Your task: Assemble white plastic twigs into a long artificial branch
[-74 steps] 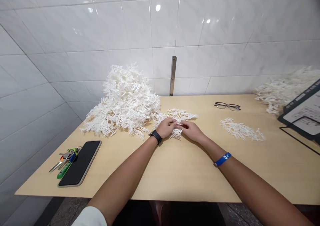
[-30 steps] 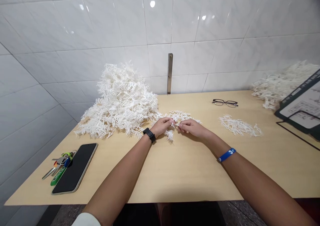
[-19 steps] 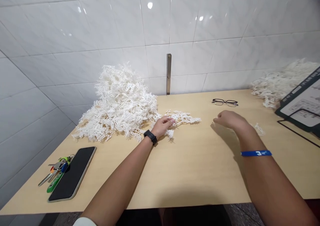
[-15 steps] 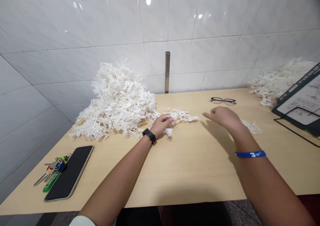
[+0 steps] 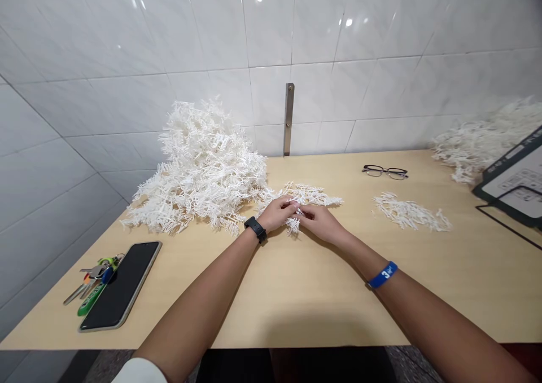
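Note:
In the head view, a white branching plastic sprig (image 5: 313, 194) lies on the table at the front right of a big heap of similar white sprigs (image 5: 207, 168). My left hand (image 5: 277, 212) pinches part of the sprig, its fingers closed. Meeting it from the right, my right hand (image 5: 319, 221) has its fingertips closed on the same sprig. The fingers partly hide where they grip. Below the fingertips a small feathery tip pokes out. Off to the right, small loose white pieces (image 5: 410, 212) are spread on the wood.
A phone (image 5: 121, 286) and a bunch of keys (image 5: 95, 278) lie at the table's left. Eyeglasses (image 5: 385, 172) rest toward the back. At the far right are another white pile (image 5: 486, 137) and a dark-framed box (image 5: 519, 183). A tiled wall (image 5: 339, 95) borders the back.
My right hand has moved left from near the loose pieces to the sprig and now touches it beside my left hand. My left hand keeps its hold; the view has shifted slightly.

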### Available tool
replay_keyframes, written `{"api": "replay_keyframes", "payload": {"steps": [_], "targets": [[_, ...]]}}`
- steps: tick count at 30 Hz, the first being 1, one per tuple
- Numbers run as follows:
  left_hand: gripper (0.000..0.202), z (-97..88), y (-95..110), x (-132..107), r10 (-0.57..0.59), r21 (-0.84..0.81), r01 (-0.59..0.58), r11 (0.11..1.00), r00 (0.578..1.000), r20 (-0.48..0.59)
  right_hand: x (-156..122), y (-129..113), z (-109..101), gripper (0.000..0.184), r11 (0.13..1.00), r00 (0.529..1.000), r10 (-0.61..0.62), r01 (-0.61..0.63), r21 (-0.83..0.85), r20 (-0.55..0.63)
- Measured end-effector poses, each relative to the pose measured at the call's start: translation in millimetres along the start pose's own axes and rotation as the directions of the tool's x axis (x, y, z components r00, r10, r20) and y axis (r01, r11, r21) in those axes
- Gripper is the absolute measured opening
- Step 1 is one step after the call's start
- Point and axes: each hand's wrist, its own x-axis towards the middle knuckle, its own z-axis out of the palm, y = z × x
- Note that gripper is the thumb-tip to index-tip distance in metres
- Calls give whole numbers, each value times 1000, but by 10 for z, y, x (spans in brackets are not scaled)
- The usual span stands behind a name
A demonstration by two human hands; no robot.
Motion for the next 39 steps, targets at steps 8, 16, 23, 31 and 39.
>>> {"api": "replay_keyframes", "payload": {"steps": [8,16,23,31,39], "targets": [[28,40,-7,-4,-73,44,71,997,997,35,-19,55,-18,39,996,992,-39,30,82,118],[23,34,26,-35,-69,133,64,989,997,35,-6,37,-45,41,988,988,-65,44,151,141],[20,83,16,-9,-93,107,97,990,995,-36,49,123,-42,38,975,982,-98,62,214,163],[19,150,15,0,-145,117,168,979,972,-184,85,146,33,37,976,985,-146,129,178,86],[16,64,-64,58,-307,-273,234,933,913,-269,63,121,4,39,979,985,-151,136,153,86]]}}
